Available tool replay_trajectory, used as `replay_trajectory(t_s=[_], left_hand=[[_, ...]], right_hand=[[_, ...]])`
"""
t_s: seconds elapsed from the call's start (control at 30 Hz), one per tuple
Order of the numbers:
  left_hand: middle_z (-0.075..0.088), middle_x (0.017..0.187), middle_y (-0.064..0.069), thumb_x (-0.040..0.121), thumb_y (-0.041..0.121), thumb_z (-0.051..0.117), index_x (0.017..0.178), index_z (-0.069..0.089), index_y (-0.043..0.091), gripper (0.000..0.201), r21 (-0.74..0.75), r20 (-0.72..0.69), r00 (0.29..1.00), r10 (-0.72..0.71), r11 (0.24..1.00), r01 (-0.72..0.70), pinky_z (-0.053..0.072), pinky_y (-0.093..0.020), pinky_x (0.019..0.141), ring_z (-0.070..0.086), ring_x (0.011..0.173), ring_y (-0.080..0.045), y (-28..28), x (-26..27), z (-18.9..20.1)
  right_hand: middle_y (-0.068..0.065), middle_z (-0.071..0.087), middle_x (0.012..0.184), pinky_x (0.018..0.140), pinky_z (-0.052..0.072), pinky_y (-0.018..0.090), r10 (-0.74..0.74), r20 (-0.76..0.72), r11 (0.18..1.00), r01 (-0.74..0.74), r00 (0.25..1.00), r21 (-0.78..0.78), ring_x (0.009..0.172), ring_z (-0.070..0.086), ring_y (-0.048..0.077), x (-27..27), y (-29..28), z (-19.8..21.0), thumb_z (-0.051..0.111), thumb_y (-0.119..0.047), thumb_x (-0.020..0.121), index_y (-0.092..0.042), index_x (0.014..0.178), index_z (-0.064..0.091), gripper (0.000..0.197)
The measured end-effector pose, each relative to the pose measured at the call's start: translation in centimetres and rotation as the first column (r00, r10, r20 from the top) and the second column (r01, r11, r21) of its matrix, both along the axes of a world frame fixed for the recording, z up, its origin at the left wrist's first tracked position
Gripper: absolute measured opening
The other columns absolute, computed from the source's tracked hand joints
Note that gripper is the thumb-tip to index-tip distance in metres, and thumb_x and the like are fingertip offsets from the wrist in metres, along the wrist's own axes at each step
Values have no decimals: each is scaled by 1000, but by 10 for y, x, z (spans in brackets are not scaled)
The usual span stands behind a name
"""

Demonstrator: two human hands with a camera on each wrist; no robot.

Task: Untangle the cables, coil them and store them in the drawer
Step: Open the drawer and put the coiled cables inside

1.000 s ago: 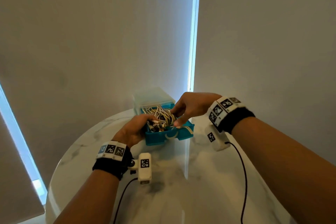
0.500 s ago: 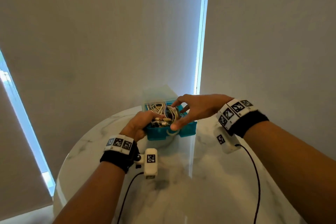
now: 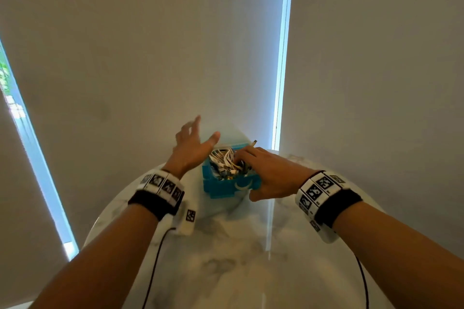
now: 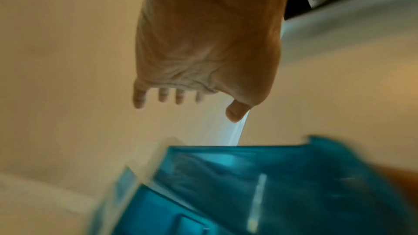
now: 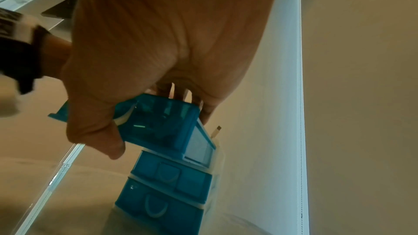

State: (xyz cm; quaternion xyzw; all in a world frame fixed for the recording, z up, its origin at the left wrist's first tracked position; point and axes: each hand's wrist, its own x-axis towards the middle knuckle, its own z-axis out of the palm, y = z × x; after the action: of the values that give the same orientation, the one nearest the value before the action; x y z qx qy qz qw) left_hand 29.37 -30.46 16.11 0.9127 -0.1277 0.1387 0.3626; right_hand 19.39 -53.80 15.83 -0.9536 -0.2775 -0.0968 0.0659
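Marble table (image 3: 226, 271): pale and veined, under both forearms, carrying the drawer unit just ahead of the hands.
Left hand (image 3: 192, 150): raised off the work, fingers (image 4: 164, 96) spread and straight, holding nothing; it hangs just left of the open drawer and above its rim.
Drawer (image 3: 226, 187): blue plastic, the top 1 of a small stacked unit, pulled out toward the person; it sits between the 2 hands.
Cables (image 3: 224, 158): a pale bundle heaped inside the drawer, piled to about its rim, touching the right fingers.
Plug end (image 3: 254, 143): 1 connector pokes up past the far right corner of the drawer, just beyond the right fingertips.
Right hand (image 3: 272, 173): laid over the drawer's right side, fingers pressing down on the bundle, thumb (image 5: 106, 142) against the front face; whether any finger hooks a cable is hidden.
Lower drawers (image 5: 172, 185): shut, beneath the right palm.
Step in hand: probably packing the bundle down so the drawer can slide shut.
Doing it well: tuck the plug end below the rim first, keep the right palm flat on the pile, and steady the unit with the free left hand while pushing.
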Motion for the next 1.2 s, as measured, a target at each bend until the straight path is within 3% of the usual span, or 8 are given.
replay_trajectory(t_s=[0.13, 0.33, 0.47, 0.53, 0.67, 0.77, 0.9, 1.2], left_hand=[[15, 180, 0, 102, 74, 41, 169, 29, 28, 82, 402, -81, 985, -155, 899, 175, 11, -54, 133, 7, 166, -27, -4, 38, -1], [26, 176, -3, 108, 51, 56, 168, 32, 24, 71, 353, -141, 957, -254, 890, 288, 13, -49, 131, 18, 161, -28, -3, 56, -8], [25, 177, -3, 94, 75, 58, 168, 33, 28, 91, 325, -243, 933, -267, 883, 338, 17, -52, 132, 21, 162, -28, 0, 56, 2], [29, 174, -4, 95, 68, 66, 166, 36, 31, 86, 350, -243, 937, -251, 878, 326, 27, -50, 129, 30, 157, -29, 1, 60, 5], [41, 166, -6, 95, 55, 75, 160, 45, 28, 77, 405, -175, 957, -229, 870, 282, 37, -43, 119, 44, 146, -28, -5, 60, 9], [54, 155, -5, 92, 48, 78, 151, 55, 24, 68, 463, -66, 977, -201, 861, 209, 45, -39, 111, 54, 134, -26, -13, 57, 11], [60, 149, 1, 93, 48, 76, 144, 60, 26, 58, 517, 36, 985, -171, 846, 128, 45, -33, 97, 60, 126, -22, -18, 52, 12], [25, 176, -2, 99, 63, 64, 167, 34, 31, 81, 458, -276, 936, -220, 826, 330, 22, -49, 128, 28, 158, -28, -4, 50, 21]], right_hand=[[-2, 54, 143, 99, 49, 29, -8, 43, 1000, 8, 999, -7, 121, 53, 19, 3, 6, -6, 84, -47, 81, -25, 147, 46, 80], [-1, 62, 139, 107, 49, 43, -26, 95, 1000, 27, 995, -14, 118, 61, 23, 21, 13, -14, 76, -49, 84, -24, 146, 51, 72], [1, 51, 153, 120, 39, 53, -73, 113, 996, 79, 991, -52, 137, 51, 27, 37, 18, -22, 75, -55, 85, -24, 157, 42, 85], [3, 35, 162, 125, 30, 54, -92, 141, 995, 96, 986, -19, 147, 38, 29, 39, 16, -26, 78, -58, 83, -30, 161, 34, 94], [3, 29, 163, 124, 34, 50, -177, 144, 968, 145, 974, 205, 146, 35, 28, 37, 4, -34, 87, -57, 75, -30, 159, 35, 102], [2, 41, 158, 120, 42, 49, -129, 165, 980, 100, 978, 174, 140, 45, 26, 39, 2, -46, 82, -57, 83, -25, 157, 44, 89], [2, 44, 163, 128, 26, 51, -149, 264, 989, 145, 953, 35, 153, 36, 28, 45, 5, -44, 74, -63, 89, -29, 161, 43, 85], [8, 34, 158, 116, 44, 43, -128, 249, 988, 102, 960, 112, 137, 42, 28, 42, 8, -38, 85, -47, 85, -21, 158, 39, 91]])
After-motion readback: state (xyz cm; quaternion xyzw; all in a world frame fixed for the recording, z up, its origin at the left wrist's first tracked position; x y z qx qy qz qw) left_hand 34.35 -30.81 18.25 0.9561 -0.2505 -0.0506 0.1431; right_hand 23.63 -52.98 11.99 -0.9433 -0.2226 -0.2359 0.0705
